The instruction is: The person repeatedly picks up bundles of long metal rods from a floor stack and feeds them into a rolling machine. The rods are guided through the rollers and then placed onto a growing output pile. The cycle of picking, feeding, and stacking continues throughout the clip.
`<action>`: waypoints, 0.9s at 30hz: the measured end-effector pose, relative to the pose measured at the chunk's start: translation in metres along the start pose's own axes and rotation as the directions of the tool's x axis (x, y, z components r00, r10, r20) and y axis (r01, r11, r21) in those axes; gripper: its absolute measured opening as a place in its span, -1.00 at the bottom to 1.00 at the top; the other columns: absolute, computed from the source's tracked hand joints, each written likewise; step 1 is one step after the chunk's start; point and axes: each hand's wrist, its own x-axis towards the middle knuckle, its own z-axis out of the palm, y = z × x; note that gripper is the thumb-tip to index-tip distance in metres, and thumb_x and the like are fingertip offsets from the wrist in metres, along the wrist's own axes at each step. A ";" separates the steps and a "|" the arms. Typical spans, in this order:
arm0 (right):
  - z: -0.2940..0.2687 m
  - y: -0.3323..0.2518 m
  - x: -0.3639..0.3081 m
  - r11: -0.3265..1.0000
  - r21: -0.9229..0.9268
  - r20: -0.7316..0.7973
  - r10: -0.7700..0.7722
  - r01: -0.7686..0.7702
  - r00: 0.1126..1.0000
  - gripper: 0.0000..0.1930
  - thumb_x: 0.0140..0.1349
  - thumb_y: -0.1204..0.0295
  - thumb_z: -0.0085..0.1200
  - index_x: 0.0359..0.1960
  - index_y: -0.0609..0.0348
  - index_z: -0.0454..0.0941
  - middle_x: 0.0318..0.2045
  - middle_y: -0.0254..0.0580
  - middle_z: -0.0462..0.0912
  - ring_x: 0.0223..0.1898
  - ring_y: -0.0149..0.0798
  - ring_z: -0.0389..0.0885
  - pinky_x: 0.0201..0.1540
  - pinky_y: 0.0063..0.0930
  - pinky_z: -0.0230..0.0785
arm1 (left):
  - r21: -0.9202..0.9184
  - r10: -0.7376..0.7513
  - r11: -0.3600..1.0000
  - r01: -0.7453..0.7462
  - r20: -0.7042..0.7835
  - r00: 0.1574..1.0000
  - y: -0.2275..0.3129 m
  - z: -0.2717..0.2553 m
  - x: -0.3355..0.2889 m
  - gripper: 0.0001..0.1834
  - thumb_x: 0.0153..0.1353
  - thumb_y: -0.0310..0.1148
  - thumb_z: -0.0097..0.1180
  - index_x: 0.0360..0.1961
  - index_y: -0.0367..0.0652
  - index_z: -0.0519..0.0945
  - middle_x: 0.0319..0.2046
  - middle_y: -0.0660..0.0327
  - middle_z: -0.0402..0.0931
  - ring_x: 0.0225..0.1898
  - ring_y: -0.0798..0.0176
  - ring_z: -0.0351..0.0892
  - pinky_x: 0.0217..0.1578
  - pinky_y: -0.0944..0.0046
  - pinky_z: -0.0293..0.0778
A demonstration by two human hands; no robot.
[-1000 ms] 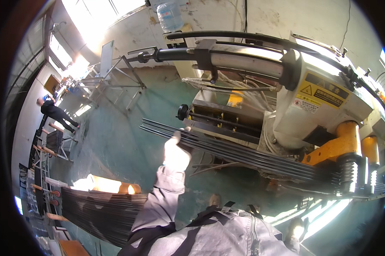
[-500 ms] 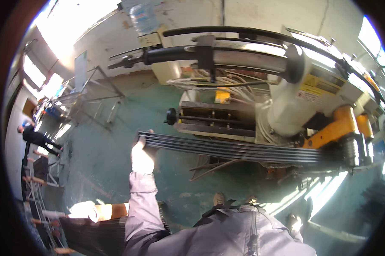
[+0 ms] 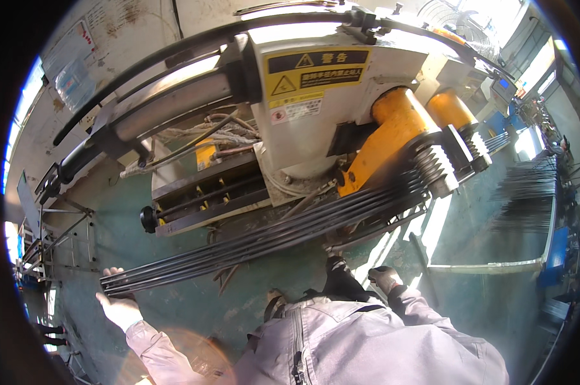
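Observation:
My left hand [image 3: 121,312], in a pale glove, is closed around the left end of a bundle of long, thin dark metal rods [image 3: 264,239]. Its fingers show above the rods and its thumb below. The bundle rises to the right, its far part passing under an orange clamp arm [image 3: 383,138] with a coil spring [image 3: 437,170] on a pale machine [image 3: 296,138]. Near my right hip, my gloved right hand [image 3: 386,280] hangs apart from the rods. Its fingers are curled, and nothing shows in them.
A dark bar [image 3: 174,119] extends left from the machine above a metal frame with a black knob [image 3: 148,219]. Stacked dark rods [image 3: 527,192] lie at the right beside a pale rail [image 3: 489,266]. A metal frame stand [image 3: 68,224] stands at the left.
My view has turned right, bringing the machine's orange arms to mid-view. The left end of the bundle now sits lower and further left, still in my left hand. My right hand shows more plainly.

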 end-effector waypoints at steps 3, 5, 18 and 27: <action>-0.033 0.003 0.054 0.999 -0.051 0.042 0.004 -0.002 0.999 -0.55 0.38 0.19 0.32 0.03 0.40 0.80 -0.18 -0.11 0.89 -0.20 -0.28 0.83 -0.07 -0.35 0.62 | -0.080 0.019 0.997 -0.023 -0.057 0.998 -0.026 0.023 -0.031 -0.14 0.70 0.24 -0.32 0.61 -0.33 0.34 0.53 -0.11 0.43 0.56 -0.17 0.39 0.61 -0.13 0.25; -0.062 0.008 0.093 0.986 -0.165 0.035 -0.010 0.016 0.999 -0.60 0.39 0.18 0.28 -0.08 0.35 0.85 -0.24 -0.02 0.89 -0.18 -0.18 0.84 -0.02 -0.26 0.62 | -0.025 -0.068 0.998 0.065 -0.195 0.978 -0.061 0.031 -0.066 -0.20 0.69 0.20 -0.27 0.62 -0.24 0.37 0.53 -0.07 0.44 0.52 -0.14 0.45 0.55 -0.11 0.32; -0.198 -0.032 0.177 0.844 -0.534 0.076 -0.013 0.052 0.997 -0.58 0.39 0.18 0.31 0.11 0.24 0.79 -0.16 -0.07 0.89 -0.13 -0.21 0.82 0.04 -0.27 0.58 | 0.511 -0.354 -0.481 -0.712 0.629 0.692 -0.300 0.144 -0.272 -0.72 0.47 -0.22 0.17 0.04 -0.04 0.80 0.00 0.08 0.79 0.06 -0.09 0.76 0.09 0.02 0.66; -0.144 0.056 0.146 0.995 -0.067 0.014 0.075 -0.074 0.997 -0.60 0.42 0.16 0.33 0.00 0.28 0.83 -0.15 -0.08 0.90 -0.12 -0.26 0.82 0.07 -0.31 0.57 | 0.766 -0.299 0.423 -0.484 0.622 0.723 -0.286 0.173 -0.259 -0.66 0.58 -0.33 0.02 0.22 -0.18 0.70 0.16 0.09 0.73 0.20 -0.02 0.69 0.23 0.06 0.56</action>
